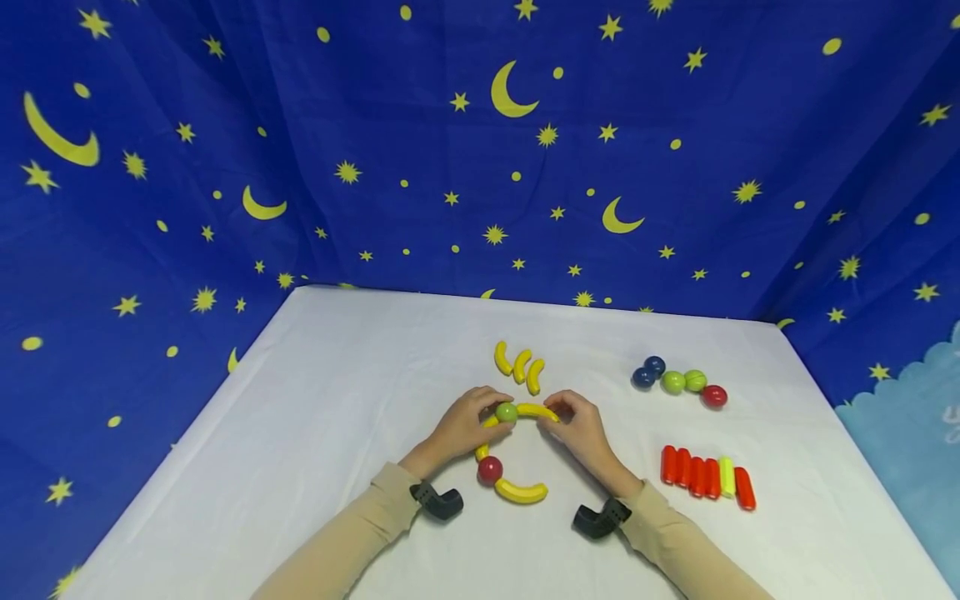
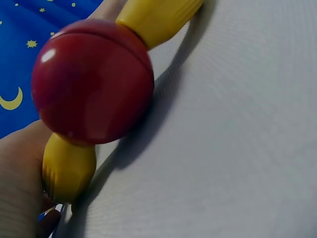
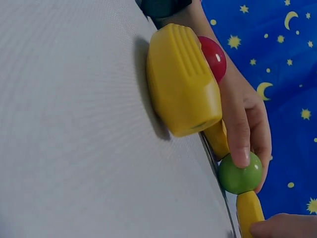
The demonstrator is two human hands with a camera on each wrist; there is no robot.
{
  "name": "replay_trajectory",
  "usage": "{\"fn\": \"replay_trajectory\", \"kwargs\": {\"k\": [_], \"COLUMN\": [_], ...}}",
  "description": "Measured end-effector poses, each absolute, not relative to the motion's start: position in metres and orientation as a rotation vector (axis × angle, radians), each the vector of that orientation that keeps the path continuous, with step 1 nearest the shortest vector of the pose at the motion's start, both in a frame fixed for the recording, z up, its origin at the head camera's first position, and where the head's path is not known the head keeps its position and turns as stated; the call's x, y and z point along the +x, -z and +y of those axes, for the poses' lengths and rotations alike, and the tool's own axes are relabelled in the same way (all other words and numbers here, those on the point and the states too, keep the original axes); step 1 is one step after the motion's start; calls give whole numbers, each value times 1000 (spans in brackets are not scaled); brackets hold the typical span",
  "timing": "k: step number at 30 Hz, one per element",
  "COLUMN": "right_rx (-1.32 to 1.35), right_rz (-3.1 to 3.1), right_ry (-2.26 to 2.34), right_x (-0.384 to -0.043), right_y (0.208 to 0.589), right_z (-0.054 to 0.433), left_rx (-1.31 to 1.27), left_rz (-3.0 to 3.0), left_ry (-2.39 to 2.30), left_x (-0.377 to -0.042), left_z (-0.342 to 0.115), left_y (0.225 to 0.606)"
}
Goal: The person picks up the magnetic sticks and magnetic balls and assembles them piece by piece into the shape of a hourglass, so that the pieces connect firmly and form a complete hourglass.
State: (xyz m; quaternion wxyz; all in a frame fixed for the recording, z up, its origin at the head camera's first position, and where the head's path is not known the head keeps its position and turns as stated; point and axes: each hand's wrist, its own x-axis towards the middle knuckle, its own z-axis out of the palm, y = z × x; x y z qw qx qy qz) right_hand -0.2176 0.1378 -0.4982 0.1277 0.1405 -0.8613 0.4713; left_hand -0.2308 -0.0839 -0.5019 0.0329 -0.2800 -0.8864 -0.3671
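A chain of yellow curved sticks and balls lies on the white table. My left hand (image 1: 467, 423) pinches a green ball (image 1: 507, 412) at its upper corner. To the right, my right hand (image 1: 581, 429) pinches the free end of a yellow curved stick (image 1: 536, 411), whose other end meets the green ball. Below the left hand another yellow curved stick (image 1: 482, 452) runs down to a red ball (image 1: 490, 471). From that ball a further yellow stick (image 1: 522, 492) extends rightward; its blunt end (image 3: 185, 84) looms large in the right wrist view. The red ball (image 2: 94, 82) fills much of the left wrist view.
Three yellow curved sticks (image 1: 522, 366) lie beyond the hands. Back right are two blue balls (image 1: 643, 377), two green balls (image 1: 673, 382) and a red ball (image 1: 714, 397). Several red sticks (image 1: 697, 477) and one lime stick (image 1: 727, 477) line up at right. Blue curtains (image 1: 420, 208) stand behind.
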Motion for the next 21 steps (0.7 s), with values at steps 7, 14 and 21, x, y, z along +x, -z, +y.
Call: {"fn": "replay_trajectory", "kwargs": {"k": [7,14,21], "right_rx": [408,159,-95], "right_rz": [-2472,-2297,-2351], "right_ry": [-1286,-1052,-993], "right_x": [-225,-243,-249], "right_y": [487,470,472], "right_z": [147,188,217], "left_rx": [-866,-826,-633], "left_rz": [-2740,-2705,-2689], "left_ry": [1209,1227,1203], "left_x": [-228,-226,-229], "left_z": [-86,-87,-83], "left_y": [499,497,499]}}
